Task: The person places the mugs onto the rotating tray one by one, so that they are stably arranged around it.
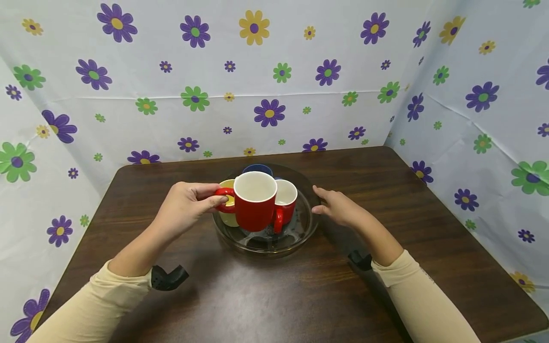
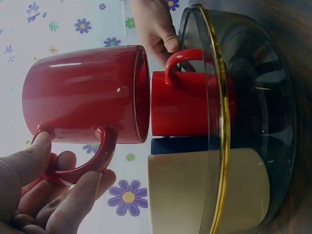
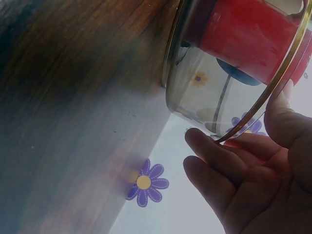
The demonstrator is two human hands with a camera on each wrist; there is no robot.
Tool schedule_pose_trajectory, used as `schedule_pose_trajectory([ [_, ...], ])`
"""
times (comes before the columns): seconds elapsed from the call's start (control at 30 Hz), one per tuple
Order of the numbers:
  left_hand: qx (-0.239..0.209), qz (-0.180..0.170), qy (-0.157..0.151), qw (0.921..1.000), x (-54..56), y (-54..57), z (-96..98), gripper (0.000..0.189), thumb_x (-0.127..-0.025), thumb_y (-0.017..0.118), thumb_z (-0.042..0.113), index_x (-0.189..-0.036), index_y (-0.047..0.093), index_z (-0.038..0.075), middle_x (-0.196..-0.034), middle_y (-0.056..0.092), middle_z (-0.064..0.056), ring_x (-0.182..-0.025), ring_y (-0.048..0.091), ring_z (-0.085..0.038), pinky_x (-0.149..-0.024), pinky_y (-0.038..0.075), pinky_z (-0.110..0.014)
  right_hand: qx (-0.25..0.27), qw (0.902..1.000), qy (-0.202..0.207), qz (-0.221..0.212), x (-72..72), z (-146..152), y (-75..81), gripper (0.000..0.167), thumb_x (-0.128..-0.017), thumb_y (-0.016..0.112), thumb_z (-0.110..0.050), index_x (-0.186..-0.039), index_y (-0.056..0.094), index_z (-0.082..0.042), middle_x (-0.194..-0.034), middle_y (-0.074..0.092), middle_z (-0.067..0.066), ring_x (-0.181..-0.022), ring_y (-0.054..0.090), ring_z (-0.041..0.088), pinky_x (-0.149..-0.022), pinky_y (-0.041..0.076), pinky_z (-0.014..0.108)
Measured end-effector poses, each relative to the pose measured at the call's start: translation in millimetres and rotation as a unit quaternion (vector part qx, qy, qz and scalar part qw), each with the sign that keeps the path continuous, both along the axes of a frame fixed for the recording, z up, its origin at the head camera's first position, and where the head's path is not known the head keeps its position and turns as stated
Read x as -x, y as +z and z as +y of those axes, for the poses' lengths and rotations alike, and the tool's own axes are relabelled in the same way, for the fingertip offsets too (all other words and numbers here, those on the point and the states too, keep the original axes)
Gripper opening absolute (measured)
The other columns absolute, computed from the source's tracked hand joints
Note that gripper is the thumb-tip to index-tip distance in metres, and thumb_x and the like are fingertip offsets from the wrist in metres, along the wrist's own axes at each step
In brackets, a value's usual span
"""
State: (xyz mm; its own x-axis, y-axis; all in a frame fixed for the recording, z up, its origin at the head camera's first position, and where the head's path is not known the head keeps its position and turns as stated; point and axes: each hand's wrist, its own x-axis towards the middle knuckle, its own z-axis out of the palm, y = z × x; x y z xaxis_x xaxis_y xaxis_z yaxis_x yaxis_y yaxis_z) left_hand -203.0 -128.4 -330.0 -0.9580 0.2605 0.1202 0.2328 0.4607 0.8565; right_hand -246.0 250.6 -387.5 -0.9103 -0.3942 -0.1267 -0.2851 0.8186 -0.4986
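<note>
My left hand pinches the handle of a red mug, white inside and upright. In the left wrist view its base is above the rim level of a clear, dark-tinted glass bowl. Inside the bowl are another red mug, a cream-yellow mug and a blue mug, mostly hidden. My right hand is at the bowl's right side, fingers extended. In the right wrist view, its thumb and fingers lie at the gold rim.
The bowl stands on a dark wood-grain table, towards its far side. A white flower-print cloth hangs behind the table and along its sides. Black wrist mounts stick out at both sleeves.
</note>
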Motion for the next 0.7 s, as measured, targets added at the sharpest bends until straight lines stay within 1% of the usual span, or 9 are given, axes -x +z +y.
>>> schedule_pose_trajectory([
  [0.13,-0.001,0.013,0.004,0.9999,-2.5,-4.2,2.8,0.034,-0.09,0.078,0.01,-0.121,0.073,-0.002,-0.103,0.076,-0.016,-0.084,0.076,-0.022,-0.074,0.061,-0.029,-0.004,1.0,-0.001,0.001,0.3,-0.1,0.3,0.073,-0.099,0.066,-0.023,-0.155,0.03,0.007,-0.155,0.036,0.028,-0.139,0.043,0.045,-0.112,0.036,0.057],
  [0.3,0.002,0.02,0.013,0.9997,-7.0,-7.5,5.1,0.036,-0.089,0.078,0.01,-0.123,0.072,-0.002,-0.105,0.076,-0.018,-0.083,0.075,-0.022,-0.074,0.061,-0.03,-0.004,1.0,0.0,0.001,0.5,-0.2,0.4,0.073,-0.099,0.066,-0.023,-0.155,0.03,0.007,-0.155,0.036,0.028,-0.139,0.042,0.045,-0.113,0.036,0.057],
  [0.43,0.009,0.034,0.015,0.9993,-8.2,-12.5,6.5,0.036,-0.088,0.08,0.012,-0.121,0.073,-0.002,-0.103,0.076,-0.017,-0.082,0.075,-0.022,-0.071,0.06,-0.024,-0.003,1.0,0.001,0.005,0.1,-0.2,0.0,0.073,-0.099,0.066,-0.024,-0.155,0.03,0.007,-0.154,0.038,0.028,-0.138,0.044,0.045,-0.112,0.036,0.057],
  [0.57,0.02,0.052,0.018,0.9983,-8.0,-20.5,7.8,0.035,-0.088,0.08,0.014,-0.118,0.074,-0.001,-0.101,0.077,-0.016,-0.08,0.074,-0.02,-0.069,0.059,-0.02,-0.002,1.0,0.002,0.009,-0.4,-0.8,0.3,0.073,-0.099,0.066,-0.024,-0.155,0.031,0.007,-0.153,0.038,0.029,-0.138,0.044,0.046,-0.112,0.036,0.058],
  [0.7,0.024,0.05,0.023,0.9982,-8.1,-27.2,8.6,0.036,-0.087,0.081,0.014,-0.118,0.074,-0.002,-0.101,0.076,-0.017,-0.079,0.074,-0.02,-0.067,0.058,-0.019,0.0,1.0,0.001,0.009,-0.4,-1.4,0.1,0.073,-0.099,0.066,-0.024,-0.155,0.031,0.007,-0.153,0.039,0.029,-0.138,0.044,0.046,-0.112,0.036,0.057],
])
